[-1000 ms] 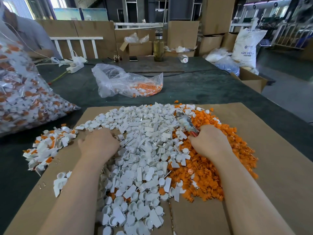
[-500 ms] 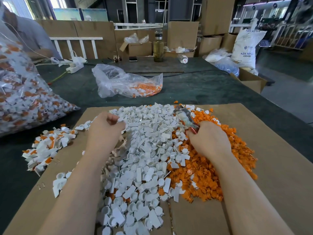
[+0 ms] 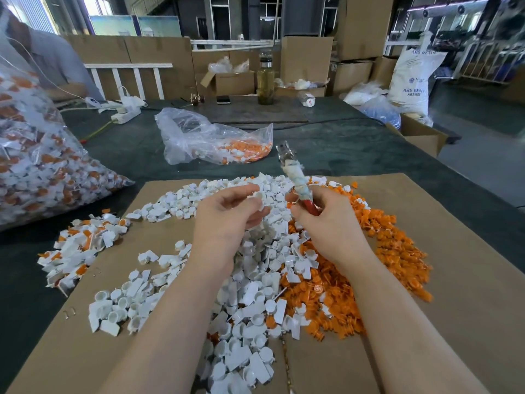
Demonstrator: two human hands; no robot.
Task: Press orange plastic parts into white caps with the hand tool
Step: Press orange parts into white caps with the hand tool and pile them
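A big heap of white caps (image 3: 255, 280) covers the middle of a cardboard sheet (image 3: 454, 280), with a heap of orange plastic parts (image 3: 383, 251) along its right side. My left hand (image 3: 227, 217) is raised over the heap and pinches a white cap (image 3: 260, 196) at its fingertips. My right hand (image 3: 326, 226) grips the hand tool (image 3: 295, 174) by its red handle. The tool's cloth-wrapped shaft and metal tip point up and away. The two hands are close together but apart.
A smaller pile of assembled white and orange pieces (image 3: 82, 245) lies at the cardboard's left edge. A large full plastic bag (image 3: 34, 166) sits far left, a nearly empty one (image 3: 210, 140) behind. A bottle (image 3: 265, 81), boxes and a seated person (image 3: 42, 58) are further back.
Both hands have lifted off the heaps. The left hand rose with a white cap in its fingers. The right hand swung the tool upright and towards the middle.
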